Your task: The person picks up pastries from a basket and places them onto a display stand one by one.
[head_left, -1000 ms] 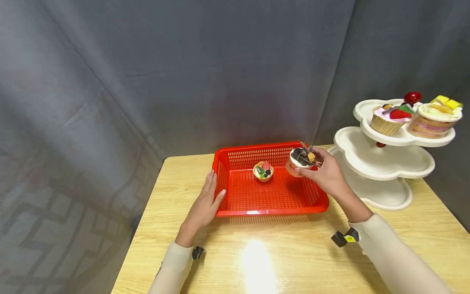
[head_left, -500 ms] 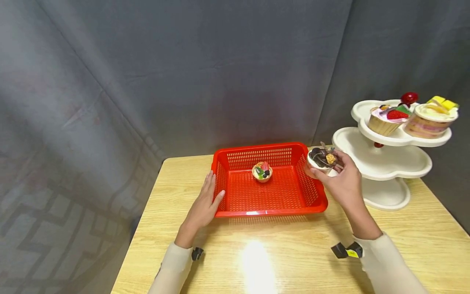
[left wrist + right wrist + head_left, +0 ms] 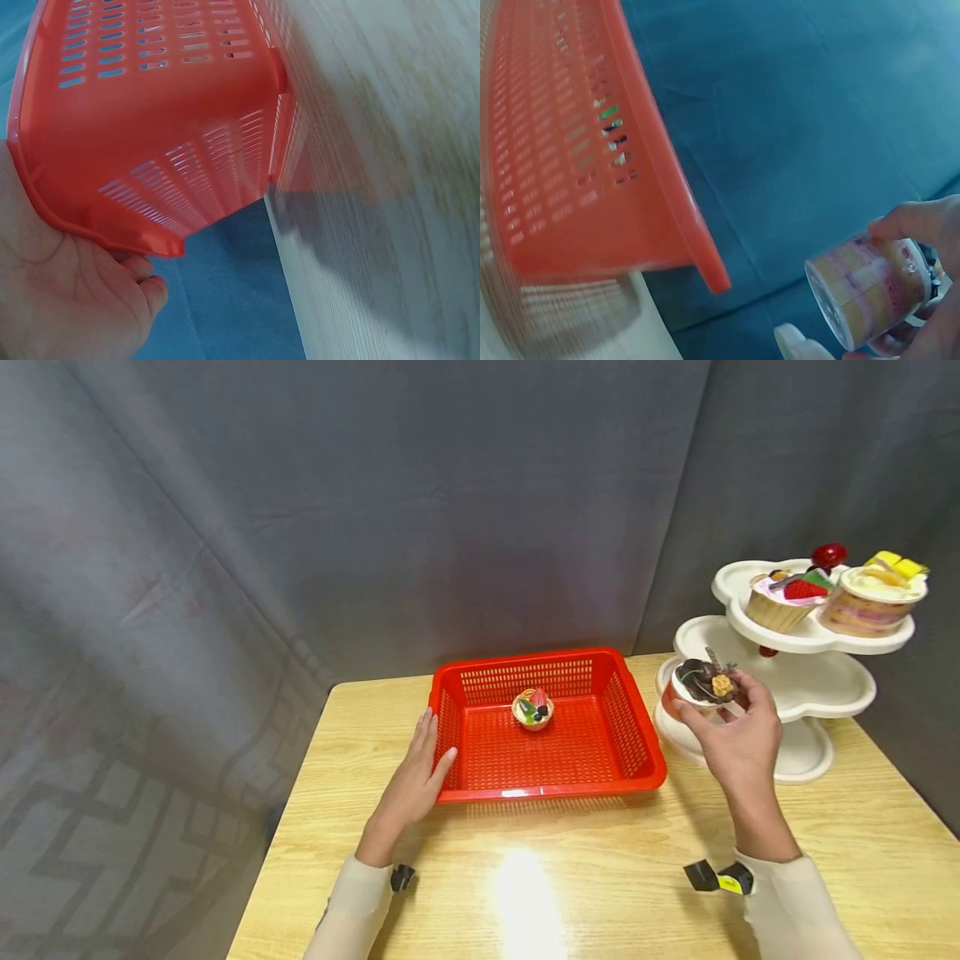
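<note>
Looks like glossy plastic on the basket [image 3: 585,790].
Shines on the wood-grained counter [image 3: 600,868], looks matt on the cloth backdrop [image 3: 465,527].

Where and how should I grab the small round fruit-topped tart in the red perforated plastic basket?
Pinch the small round fruit-topped tart by opposite sides of its tan crust, probably from above: it sits fruit side up, and walls of the red perforated plastic basket surround it.

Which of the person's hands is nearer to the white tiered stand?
Right. The right hand holds a chocolate-topped cake close to the stand; the left hand is across the red basket, at its left rim.
</note>
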`<control>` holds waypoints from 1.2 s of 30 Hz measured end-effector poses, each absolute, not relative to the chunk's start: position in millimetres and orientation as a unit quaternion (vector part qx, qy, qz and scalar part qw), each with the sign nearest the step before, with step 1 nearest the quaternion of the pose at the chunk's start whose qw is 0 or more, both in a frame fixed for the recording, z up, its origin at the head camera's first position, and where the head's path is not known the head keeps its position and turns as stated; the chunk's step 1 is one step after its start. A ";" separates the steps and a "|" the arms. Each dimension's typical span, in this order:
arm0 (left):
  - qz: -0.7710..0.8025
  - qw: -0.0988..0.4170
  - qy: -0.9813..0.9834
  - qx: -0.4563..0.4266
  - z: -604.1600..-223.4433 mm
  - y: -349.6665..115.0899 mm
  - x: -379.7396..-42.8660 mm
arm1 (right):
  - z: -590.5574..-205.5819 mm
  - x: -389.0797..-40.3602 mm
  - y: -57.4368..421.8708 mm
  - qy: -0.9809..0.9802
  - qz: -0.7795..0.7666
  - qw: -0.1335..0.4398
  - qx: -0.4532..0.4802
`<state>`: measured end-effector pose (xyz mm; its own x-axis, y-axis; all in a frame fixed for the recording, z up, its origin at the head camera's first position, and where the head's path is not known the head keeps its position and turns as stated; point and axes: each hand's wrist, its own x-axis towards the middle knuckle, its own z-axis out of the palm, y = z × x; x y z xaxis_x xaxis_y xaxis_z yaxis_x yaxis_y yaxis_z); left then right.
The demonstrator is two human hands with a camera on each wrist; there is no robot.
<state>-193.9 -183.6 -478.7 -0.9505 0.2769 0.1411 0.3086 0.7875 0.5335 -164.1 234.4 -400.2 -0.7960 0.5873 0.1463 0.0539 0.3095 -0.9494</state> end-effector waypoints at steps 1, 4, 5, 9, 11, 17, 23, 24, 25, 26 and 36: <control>-0.287 0.027 -0.945 -0.154 -478.6 -183.8 -193.8 | -401.0 -163.8 236.0 -0.771 0.546 0.248 -0.214; -0.290 0.024 -0.945 -0.153 -478.3 -184.2 -193.7 | -403.0 -162.8 240.0 -0.765 0.538 0.269 -0.229; -0.290 0.024 -0.945 -0.153 -478.2 -184.3 -193.8 | -403.8 -162.8 241.2 -0.764 0.533 0.276 -0.235; -0.286 0.022 -0.945 -0.154 -477.7 -184.1 -193.4 | -407.0 -163.3 244.8 -0.756 0.519 0.311 -0.249; -0.285 0.021 -0.946 -0.154 -477.3 -183.8 -193.0 | -408.4 -164.4 246.2 -0.752 0.513 0.324 -0.257; -0.284 0.027 -0.946 -0.153 -478.7 -184.2 -193.1 | -411.9 -170.3 246.2 -0.730 0.500 0.368 -0.286; -0.287 0.021 -0.945 -0.155 -477.6 -184.3 -193.0 | -409.4 -175.2 244.5 -0.702 0.502 0.403 -0.304; -0.288 0.020 -0.945 -0.155 -477.5 -184.2 -192.9 | -409.6 -176.3 244.5 -0.700 0.500 0.407 -0.305; -0.287 0.020 -0.945 -0.154 -477.5 -184.2 -192.8 | -410.0 -177.4 244.5 -0.699 0.498 0.412 -0.306; -0.288 0.021 -0.945 -0.154 -477.7 -184.1 -192.7 | -410.4 -178.3 244.5 -0.698 0.496 0.416 -0.307; -0.291 0.025 -0.943 -0.158 -479.9 -184.9 -193.8 | -412.4 -177.6 242.3 -0.703 0.482 0.420 -0.312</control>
